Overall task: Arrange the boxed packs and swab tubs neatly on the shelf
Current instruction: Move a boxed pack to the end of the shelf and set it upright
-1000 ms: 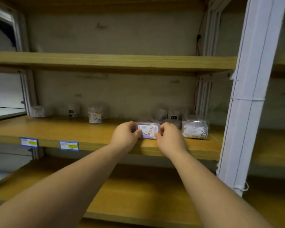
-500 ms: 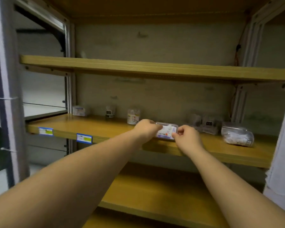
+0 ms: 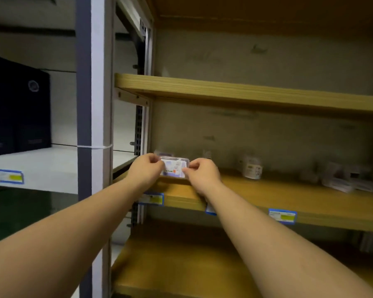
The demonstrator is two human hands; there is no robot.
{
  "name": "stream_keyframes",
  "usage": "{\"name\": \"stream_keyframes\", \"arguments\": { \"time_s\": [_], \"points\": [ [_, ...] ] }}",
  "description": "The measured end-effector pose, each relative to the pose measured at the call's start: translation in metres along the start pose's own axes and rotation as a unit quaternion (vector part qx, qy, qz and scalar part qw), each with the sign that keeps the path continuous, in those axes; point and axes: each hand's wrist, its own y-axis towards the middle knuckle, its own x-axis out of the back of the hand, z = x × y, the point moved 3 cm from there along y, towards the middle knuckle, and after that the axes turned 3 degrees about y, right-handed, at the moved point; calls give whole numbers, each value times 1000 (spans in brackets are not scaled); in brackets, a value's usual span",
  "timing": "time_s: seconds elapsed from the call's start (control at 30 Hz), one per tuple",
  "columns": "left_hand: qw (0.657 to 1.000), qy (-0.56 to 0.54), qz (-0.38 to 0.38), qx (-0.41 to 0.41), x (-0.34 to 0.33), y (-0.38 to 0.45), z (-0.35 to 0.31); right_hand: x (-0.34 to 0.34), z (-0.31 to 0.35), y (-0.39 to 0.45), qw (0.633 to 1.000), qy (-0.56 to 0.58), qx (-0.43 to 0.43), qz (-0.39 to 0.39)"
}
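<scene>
The boxed pack (image 3: pixel 174 168) sits between your two hands at the far left end of the middle wooden shelf (image 3: pixel 267 196), its printed white and purple face turned toward you and its clear lid catching the light. Your left hand (image 3: pixel 146 168) pinches its left end with curled fingers, and your right hand (image 3: pixel 200 173) pinches its right end the same way — both are closed on the pack. Whether its base rests on the board or is held just above it cannot be told, since your hands hide the lower edge.

Just behind the pack, against the back wall, another small pack (image 3: pixel 163 153) shows only its top edge. Further right along the same shelf stands a swab tub (image 3: pixel 252 168) with a printed label, upright and well apart from your hands, and a smaller blurred container (image 3: pixel 206 154) stands nearer the wall between the two. At the far right lies a loose cluster of wrapped packs (image 3: pixel 349 179), too blurred to count.

On the shelf's front edge are blue-framed price tags (image 3: pixel 282 216), one partly hidden behind your right forearm. A white upright post (image 3: pixel 97 125) rises left of your left arm — beyond it, dark boxes (image 3: pixel 17 108) stand on a white shelf (image 3: pixel 41 166).
</scene>
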Motion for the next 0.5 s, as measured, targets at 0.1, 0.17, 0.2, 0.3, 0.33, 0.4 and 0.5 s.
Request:
{"name": "stream_keyframes", "arguments": {
  "time_s": [0.1,0.17,0.2,0.3,0.33,0.4,0.5],
  "points": [
    [999,40,2,-24,-4,14,16,-21,-8,8,1000,-16,-6,11],
    [998,61,-2,-34,-5,18,20,-27,-14,13,999,-40,9,18],
    [998,57,-1,-29,-4,19,22,-28,-17,15,999,-43,17,19],
    [999,44,15,-12,0,20,24,-26,-21,16,999,-27,28,25],
    [999,45,22,-6,1,19,24,-25,-21,15,999,-27,30,30],
    [999,40,34,6,2,15,23,-26,-18,13,998,-38,32,41],
    [999,35,23,19,0,11,21,-31,-14,12,994,-78,49,59]
  ]
}}
